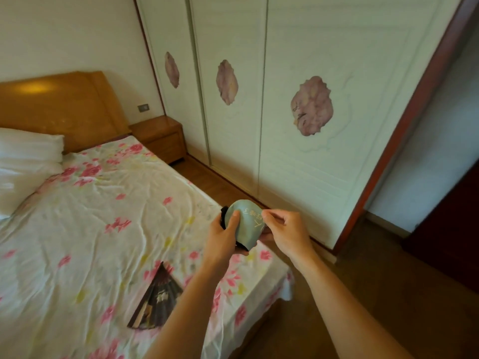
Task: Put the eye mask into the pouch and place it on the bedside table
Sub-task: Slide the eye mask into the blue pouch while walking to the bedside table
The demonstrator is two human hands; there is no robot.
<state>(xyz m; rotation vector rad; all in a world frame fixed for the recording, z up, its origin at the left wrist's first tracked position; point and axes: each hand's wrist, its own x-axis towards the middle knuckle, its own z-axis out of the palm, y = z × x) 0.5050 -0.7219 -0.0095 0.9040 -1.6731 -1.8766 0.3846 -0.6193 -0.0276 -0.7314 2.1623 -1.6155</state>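
bedroom with a bed [90, 229] filling the left half, its white sheet printed with pink and yellow flowers and creased all over. you stand by its right edge. a white pillow [26, 161] lies at the head, against an orange-wood headboard [59, 107]. a dark folded fan [158, 299] lies half open on the sheet, near the foot corner, just below your left forearm. the nightstand [160, 138] sits in the far corner between headboard and wardrobe [298, 99], its top bare wood. the wardrobe has pale sliding doors with mauve flower medallions. a wood floor runs along its base, and a dark red door frame [404, 130] stands at the right.

your left hand [223, 237] grips the green pouch [245, 224] from the side, thumb pressed on its front, fingers wrapped behind. something black, likely the mask [223, 216], shows at the pouch's left edge and under your palm. your right hand [285, 231] pinches the pouch's right edge between thumb and forefinger, other fingers curled. the pouch is held in the air over the bed's edge, well apart from the nightstand.
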